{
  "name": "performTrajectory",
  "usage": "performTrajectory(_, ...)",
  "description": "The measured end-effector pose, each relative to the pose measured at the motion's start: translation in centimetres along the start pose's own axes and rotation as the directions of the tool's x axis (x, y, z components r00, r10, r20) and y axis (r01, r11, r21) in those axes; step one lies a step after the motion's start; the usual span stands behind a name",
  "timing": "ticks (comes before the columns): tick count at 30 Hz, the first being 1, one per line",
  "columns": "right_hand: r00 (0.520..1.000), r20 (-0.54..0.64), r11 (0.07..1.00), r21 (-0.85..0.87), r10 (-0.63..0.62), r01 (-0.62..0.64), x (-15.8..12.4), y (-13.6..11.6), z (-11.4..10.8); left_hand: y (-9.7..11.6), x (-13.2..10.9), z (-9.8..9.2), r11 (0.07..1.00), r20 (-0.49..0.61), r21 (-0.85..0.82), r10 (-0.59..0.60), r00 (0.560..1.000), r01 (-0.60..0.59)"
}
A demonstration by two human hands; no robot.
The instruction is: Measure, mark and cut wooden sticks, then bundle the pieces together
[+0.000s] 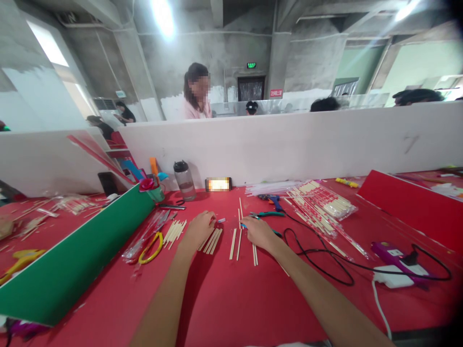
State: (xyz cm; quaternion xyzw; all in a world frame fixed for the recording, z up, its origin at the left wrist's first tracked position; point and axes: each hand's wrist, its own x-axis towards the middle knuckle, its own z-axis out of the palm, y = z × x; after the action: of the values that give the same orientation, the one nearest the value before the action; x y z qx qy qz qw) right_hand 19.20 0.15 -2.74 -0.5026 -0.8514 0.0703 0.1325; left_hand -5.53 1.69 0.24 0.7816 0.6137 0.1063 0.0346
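Observation:
Both my hands rest on a red table (231,299) among cut wooden sticks. My left hand (199,227) lies over a small row of short sticks (212,240), fingers curled down onto them. My right hand (257,231) sits palm down beside a pair of upright sticks (236,243), its fingers bent near a blue-tipped tool (244,225); whether it grips anything I cannot make out. Two more sticks (255,254) lie just below the right hand. Another pile of sticks (174,232) lies left of my left hand.
A green board (72,260) slants at the left, with yellow-handled scissors (152,248) beside it. Green pliers (269,214), a blue glue gun (275,201), packs of wrapped chopsticks (325,205), a black cable (318,260), a purple tool (392,255) and a power strip (396,278) lie right. A bottle (184,180) stands by the white partition (289,144). People stand or sit behind it.

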Motion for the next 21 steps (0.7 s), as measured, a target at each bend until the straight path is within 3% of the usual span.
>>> performTrajectory(13,1.000,-0.025,1.000,0.002,-0.001,0.001,-0.2,0.3,0.1,1.6,-0.4,-0.1,0.997,-0.003,-0.039,0.066,0.998,-0.066)
performTrajectory(17,0.999,-0.022,0.999,-0.001,-0.038,0.038,-0.2,0.3,-0.1,1.6,-0.3,0.3,0.977,-0.023,-0.093,0.193,0.981,-0.194)
performTrajectory(21,0.999,0.029,0.998,-0.051,0.025,-0.023,-0.1,0.2,-0.7,1.9,-0.1,0.7,0.933,-0.033,-0.120,0.336,0.941,-0.338)
